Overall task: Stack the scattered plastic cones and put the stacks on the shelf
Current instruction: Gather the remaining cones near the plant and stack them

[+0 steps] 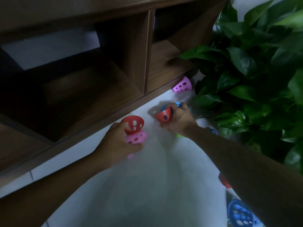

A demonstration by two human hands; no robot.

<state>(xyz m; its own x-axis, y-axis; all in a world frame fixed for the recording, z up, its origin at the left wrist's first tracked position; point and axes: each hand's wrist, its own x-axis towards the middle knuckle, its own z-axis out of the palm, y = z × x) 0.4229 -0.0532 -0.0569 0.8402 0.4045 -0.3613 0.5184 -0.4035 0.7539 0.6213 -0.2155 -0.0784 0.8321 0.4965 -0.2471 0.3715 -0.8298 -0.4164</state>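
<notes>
Cones: left hand [118,141] grips a red-on-pink stack [134,130]; right hand [177,119] clutches a red cone [164,116], perhaps blue too. Align rims squarely before nesting.

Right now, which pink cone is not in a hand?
The pink cone lying on its side against the shelf base near the plant; the other pink one is gripped in the left hand.

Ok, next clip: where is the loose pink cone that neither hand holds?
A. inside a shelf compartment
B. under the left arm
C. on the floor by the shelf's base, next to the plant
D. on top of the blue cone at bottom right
C: the loose pink cone lies on its side on the floor against the shelf base, beside the plant leaves.
</notes>
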